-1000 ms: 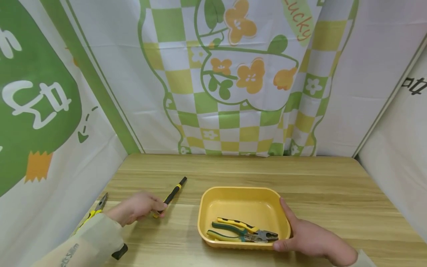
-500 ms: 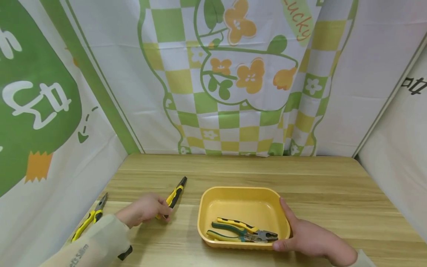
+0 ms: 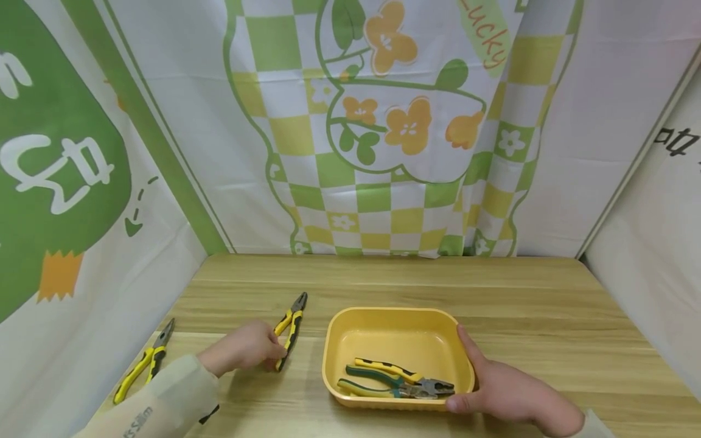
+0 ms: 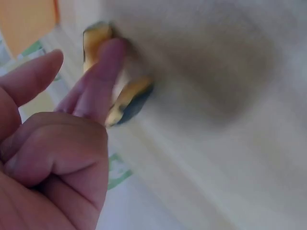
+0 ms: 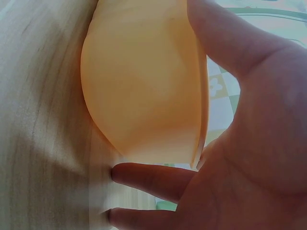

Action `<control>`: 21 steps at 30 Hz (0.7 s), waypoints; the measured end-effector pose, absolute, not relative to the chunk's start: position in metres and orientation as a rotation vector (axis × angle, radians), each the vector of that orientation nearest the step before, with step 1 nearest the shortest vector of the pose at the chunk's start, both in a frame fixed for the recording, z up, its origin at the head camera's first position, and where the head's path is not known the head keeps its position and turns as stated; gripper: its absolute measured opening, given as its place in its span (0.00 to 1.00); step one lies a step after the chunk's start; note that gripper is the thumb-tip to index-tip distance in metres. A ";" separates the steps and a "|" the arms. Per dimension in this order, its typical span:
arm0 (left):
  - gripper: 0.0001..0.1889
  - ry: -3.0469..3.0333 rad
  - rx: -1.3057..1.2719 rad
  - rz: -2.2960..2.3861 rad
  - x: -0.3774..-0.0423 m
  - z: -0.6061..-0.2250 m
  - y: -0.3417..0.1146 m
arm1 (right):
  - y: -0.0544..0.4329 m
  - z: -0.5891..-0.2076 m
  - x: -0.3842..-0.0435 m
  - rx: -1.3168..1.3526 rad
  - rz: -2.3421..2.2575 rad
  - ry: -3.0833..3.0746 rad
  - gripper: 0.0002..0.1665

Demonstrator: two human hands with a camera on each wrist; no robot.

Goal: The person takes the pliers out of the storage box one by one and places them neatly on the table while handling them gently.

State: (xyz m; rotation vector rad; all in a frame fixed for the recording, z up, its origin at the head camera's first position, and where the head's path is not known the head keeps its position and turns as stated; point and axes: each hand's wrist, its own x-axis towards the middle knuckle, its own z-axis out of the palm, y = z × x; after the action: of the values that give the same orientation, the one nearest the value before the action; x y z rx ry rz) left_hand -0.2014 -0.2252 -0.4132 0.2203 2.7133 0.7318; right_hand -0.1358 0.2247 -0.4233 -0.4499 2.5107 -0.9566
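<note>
Pliers (image 3: 294, 331), yellow and black, grey-tipped

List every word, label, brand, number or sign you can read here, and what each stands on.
"Lucky": patterned back curtain.
"Sllim", seemingly: left sleeve; letters before it unclear.
Dashed green arrow: left fabric wall.
Unreadable with certainty: white characters on the green patch; dark ones on the right fabric wall.
Black-and-yellow pliers at the left hand, yellow tub: no legible text.
</note>
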 end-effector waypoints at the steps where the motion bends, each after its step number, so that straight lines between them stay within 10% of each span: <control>1: 0.12 2.718 0.237 0.715 -0.202 -0.411 -0.224 | 0.225 -0.423 -0.135 -0.452 -0.958 2.510 0.75; 21: 0.25 2.781 0.640 0.061 -0.207 -0.409 -0.195 | 0.226 -0.423 -0.135 -0.461 -0.970 2.505 0.75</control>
State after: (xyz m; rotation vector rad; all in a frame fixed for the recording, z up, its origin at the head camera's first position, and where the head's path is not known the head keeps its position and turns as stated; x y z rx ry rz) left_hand -0.2071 -0.1946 -0.4085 0.6396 2.7814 0.0615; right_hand -0.1354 0.2256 -0.4230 -0.4614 2.5046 -0.9696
